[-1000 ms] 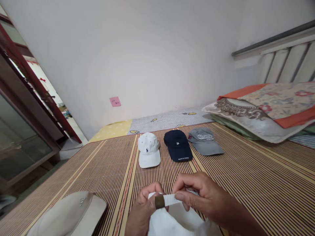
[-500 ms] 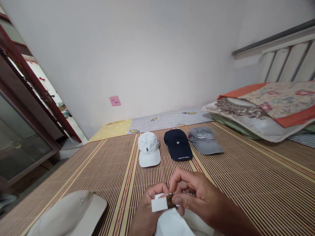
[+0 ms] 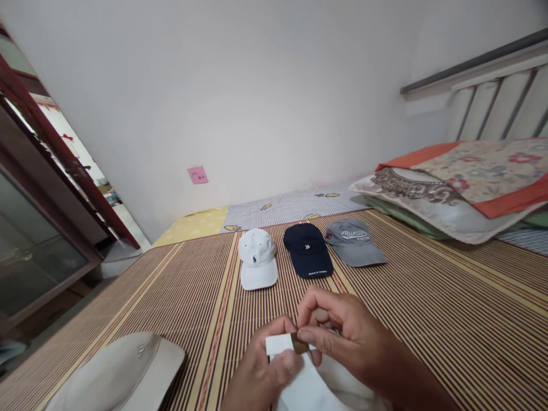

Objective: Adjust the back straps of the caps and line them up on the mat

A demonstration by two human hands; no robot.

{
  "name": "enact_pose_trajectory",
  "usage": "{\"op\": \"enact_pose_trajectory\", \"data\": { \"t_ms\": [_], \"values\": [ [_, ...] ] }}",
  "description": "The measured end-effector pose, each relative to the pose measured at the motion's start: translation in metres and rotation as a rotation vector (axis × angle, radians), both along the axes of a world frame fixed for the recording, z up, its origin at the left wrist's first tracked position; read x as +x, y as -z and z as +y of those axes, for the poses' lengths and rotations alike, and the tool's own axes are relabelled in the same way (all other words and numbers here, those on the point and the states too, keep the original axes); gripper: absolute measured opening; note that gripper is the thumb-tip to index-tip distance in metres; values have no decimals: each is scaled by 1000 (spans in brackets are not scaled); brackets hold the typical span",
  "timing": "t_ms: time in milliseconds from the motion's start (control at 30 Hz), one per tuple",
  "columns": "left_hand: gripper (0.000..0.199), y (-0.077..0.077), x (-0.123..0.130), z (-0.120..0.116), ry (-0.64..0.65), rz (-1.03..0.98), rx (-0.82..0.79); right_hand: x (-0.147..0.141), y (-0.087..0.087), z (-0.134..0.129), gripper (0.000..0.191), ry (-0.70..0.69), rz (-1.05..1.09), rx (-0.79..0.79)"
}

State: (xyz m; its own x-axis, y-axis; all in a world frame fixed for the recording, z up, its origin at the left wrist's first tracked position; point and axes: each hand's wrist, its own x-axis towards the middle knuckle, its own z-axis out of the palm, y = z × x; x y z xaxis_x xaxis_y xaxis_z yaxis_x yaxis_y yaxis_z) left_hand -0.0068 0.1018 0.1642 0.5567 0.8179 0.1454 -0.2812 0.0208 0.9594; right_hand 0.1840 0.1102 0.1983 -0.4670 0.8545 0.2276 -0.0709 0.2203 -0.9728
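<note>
Low in front of me is a white cap [image 3: 310, 391], its lower part cut off by the picture's edge. A flat white strap [image 3: 278, 344] on it runs through a dark brown buckle [image 3: 299, 343]. My left hand [image 3: 266, 365] is closed on the strap, thumb pressed on its lower edge. With thumb and forefinger my right hand [image 3: 342, 331] pinches the buckle's right end; its other fingers curl behind. Beyond the hands lie a white cap with a small dark logo [image 3: 257, 260], a navy cap [image 3: 308, 251] and a grey cap [image 3: 356, 244].
A beige cap [image 3: 120, 371] lies at the lower left on the striped mat [image 3: 205, 319]. Stacked pillows [image 3: 462, 182] occupy the right side near a radiator [image 3: 500, 105]. The wall [image 3: 274, 103] carries a pink note [image 3: 197, 175]; a doorway is at left.
My left thumb has come up over the strap's lower edge, and the strap lies flatter. My right hand stays at the buckle. The view has shifted slightly.
</note>
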Motion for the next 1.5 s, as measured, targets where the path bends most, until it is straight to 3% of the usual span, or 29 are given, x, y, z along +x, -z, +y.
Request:
{"op": "enact_pose_trajectory", "data": {
  "t_ms": [133,267,400,767,933,1167,1500],
  "values": [
    [41,-4,3,-2,-80,36,-64,2,3,4,19,-21,10,-31],
    [45,-3,0,-3,-179,-60,-172,12,8,12,27,-66,-35,-19],
    [44,1,-6,-1,-201,-87,-221,18,11,18,24,-110,-111,-7],
    [43,-4,-3,-7,-193,5,-27,14,6,15,23,-77,-98,53],
    [48,-2,-2,-4,-283,-100,-61,13,4,12,25,-71,-45,23],
    [35,-1,1,-1,-376,-143,41,10,2,9,27,-70,-67,15],
    [43,0,1,3,-245,-93,-119,11,3,9,25,-114,-80,24]
  ]
}}
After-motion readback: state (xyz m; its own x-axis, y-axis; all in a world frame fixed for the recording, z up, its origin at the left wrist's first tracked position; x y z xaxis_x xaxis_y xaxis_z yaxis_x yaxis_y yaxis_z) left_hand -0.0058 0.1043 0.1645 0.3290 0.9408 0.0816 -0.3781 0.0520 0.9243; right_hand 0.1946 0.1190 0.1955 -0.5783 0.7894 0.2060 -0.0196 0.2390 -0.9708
